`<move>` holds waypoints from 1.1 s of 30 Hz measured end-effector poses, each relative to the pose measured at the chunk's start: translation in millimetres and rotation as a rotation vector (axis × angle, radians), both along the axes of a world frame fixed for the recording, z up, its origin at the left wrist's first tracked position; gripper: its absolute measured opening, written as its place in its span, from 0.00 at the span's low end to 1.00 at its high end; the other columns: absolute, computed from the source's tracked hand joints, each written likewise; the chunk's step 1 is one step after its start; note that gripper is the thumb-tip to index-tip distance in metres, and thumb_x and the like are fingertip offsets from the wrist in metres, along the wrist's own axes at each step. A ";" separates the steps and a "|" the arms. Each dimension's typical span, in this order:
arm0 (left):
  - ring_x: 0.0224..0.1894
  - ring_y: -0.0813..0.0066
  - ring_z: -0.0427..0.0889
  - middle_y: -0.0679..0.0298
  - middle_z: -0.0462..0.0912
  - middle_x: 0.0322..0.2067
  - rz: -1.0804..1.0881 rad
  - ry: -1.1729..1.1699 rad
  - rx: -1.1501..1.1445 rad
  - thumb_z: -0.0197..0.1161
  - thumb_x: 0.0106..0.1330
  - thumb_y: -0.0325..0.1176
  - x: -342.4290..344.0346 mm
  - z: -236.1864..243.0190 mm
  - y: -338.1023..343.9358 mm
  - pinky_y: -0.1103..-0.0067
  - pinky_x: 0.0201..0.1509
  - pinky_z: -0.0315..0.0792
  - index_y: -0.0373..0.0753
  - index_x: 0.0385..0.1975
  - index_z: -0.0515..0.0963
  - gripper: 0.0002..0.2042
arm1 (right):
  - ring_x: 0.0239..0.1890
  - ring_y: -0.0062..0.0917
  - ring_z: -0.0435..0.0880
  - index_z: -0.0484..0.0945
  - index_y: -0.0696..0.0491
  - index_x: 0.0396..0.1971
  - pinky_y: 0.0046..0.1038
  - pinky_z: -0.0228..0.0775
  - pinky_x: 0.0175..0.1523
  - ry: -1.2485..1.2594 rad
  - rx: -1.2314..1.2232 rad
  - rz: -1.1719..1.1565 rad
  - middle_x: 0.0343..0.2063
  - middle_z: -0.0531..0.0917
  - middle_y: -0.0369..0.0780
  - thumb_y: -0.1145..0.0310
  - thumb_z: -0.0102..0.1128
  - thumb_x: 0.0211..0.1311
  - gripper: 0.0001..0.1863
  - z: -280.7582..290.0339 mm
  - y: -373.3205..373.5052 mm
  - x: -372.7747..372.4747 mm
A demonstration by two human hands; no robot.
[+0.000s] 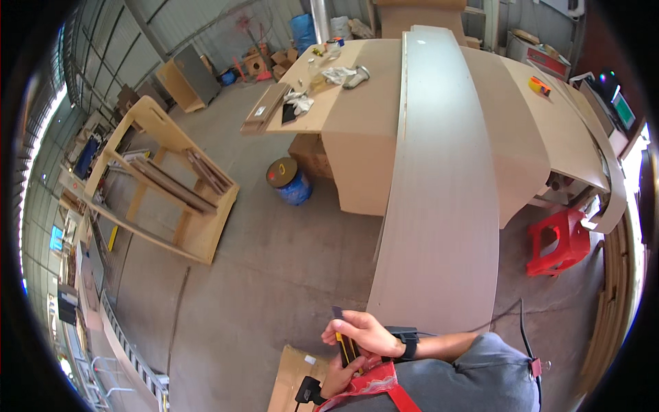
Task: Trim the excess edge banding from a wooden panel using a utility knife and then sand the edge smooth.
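Close to my body, both hands meet on a utility knife (349, 349) with a black and yellow handle. Its dark blade (337, 312) sticks out at the top, pointing away from me. My left hand (338, 376) is closed round the lower part of the handle. Fingers of my right hand (366, 333) close on the upper part, near the base of the blade; my palm hides some of the handle. Just beyond my hands, a long pale grey panel (443, 206) runs from near me up over the cardboard-covered table (364, 89).
A blue drum (295, 189) stands left of the table, a red stool (559, 240) right of it. Farther left is a wooden frame cart (220, 226) holding boards. Gloves (298, 103) and an orange tape measure (539, 86) lie on the table. Cardboard (292, 374) lies by my left hand.
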State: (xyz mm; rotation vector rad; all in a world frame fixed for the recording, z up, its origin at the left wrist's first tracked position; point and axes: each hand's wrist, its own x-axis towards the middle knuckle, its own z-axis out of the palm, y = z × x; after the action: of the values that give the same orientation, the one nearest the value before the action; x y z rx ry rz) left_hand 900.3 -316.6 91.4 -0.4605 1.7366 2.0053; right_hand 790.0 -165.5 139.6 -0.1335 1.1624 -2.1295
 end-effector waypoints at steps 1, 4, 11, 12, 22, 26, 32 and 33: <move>0.36 0.84 0.77 0.71 0.81 0.35 -0.022 0.009 0.003 0.65 0.69 0.33 -13.9 -5.0 -3.6 0.83 0.40 0.71 0.36 0.46 0.77 0.11 | 0.45 0.24 0.84 0.77 0.60 0.43 0.27 0.76 0.53 -0.015 -0.011 -0.122 0.43 0.85 0.43 0.64 0.46 0.77 0.15 -9.2 4.7 -8.6; 0.35 0.84 0.76 0.69 0.79 0.34 -0.287 -0.028 0.121 0.62 0.70 0.34 -52.1 -9.1 -13.2 0.83 0.40 0.71 0.35 0.47 0.76 0.12 | 0.46 0.24 0.83 0.78 0.62 0.44 0.27 0.75 0.55 0.044 0.113 -0.371 0.41 0.86 0.42 0.66 0.47 0.76 0.15 -15.8 31.0 -32.9; 0.32 0.79 0.79 0.65 0.79 0.33 -0.266 -0.033 0.072 0.61 0.70 0.33 -194.5 -11.6 -31.1 0.81 0.37 0.73 0.36 0.53 0.72 0.15 | 0.38 0.25 0.85 0.78 0.60 0.30 0.28 0.78 0.47 0.035 0.527 -0.946 0.32 0.86 0.43 0.69 0.51 0.72 0.13 -39.4 91.6 -35.2; 0.32 0.79 0.79 0.65 0.79 0.34 -0.239 0.025 0.078 0.61 0.70 0.33 -223.6 -22.3 -33.3 0.80 0.36 0.74 0.36 0.56 0.69 0.17 | 0.37 0.22 0.84 0.79 0.60 0.30 0.25 0.76 0.46 0.035 0.574 -0.977 0.32 0.86 0.41 0.70 0.52 0.72 0.13 -46.5 96.4 -29.1; 0.28 0.82 0.73 0.67 0.73 0.32 -0.190 0.390 -0.278 0.58 0.62 0.28 -580.9 -81.8 -15.3 0.81 0.29 0.70 0.37 0.54 0.67 0.20 | 0.37 0.33 0.82 0.82 0.55 0.26 0.33 0.72 0.47 0.093 1.404 -1.259 0.31 0.86 0.39 0.72 0.59 0.61 0.06 -52.8 31.3 -47.0; 0.44 0.65 0.79 0.53 0.79 0.45 -0.169 0.618 -0.393 0.57 0.54 0.25 -726.7 -119.9 -0.8 0.70 0.49 0.74 0.27 0.58 0.69 0.27 | 0.40 0.33 0.81 0.84 0.52 0.27 0.33 0.71 0.50 0.016 1.473 -1.292 0.33 0.86 0.38 0.69 0.60 0.61 0.07 -54.6 16.0 -57.1; 0.47 0.49 0.77 0.44 0.79 0.45 0.135 0.998 -0.928 0.68 0.56 0.34 -886.6 -120.6 -5.4 0.64 0.54 0.70 0.24 0.52 0.68 0.28 | 0.45 0.34 0.81 0.85 0.51 0.30 0.35 0.70 0.54 -0.038 1.430 -1.323 0.36 0.86 0.37 0.68 0.59 0.63 0.07 -50.2 -15.1 -52.7; 0.42 0.45 0.79 0.43 0.81 0.39 0.221 1.074 -0.974 0.72 0.52 0.34 -872.8 -121.9 23.5 0.63 0.49 0.72 0.25 0.45 0.71 0.25 | 0.46 0.34 0.81 0.85 0.52 0.31 0.35 0.70 0.54 -0.089 1.456 -1.356 0.37 0.86 0.38 0.69 0.59 0.63 0.07 -46.3 -19.7 -47.4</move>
State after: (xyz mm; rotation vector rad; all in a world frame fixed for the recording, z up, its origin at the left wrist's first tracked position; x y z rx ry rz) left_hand 27.4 -293.1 -30.5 0.2709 3.4386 1.4192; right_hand 742.6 -185.2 93.4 1.7533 2.8348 -1.3823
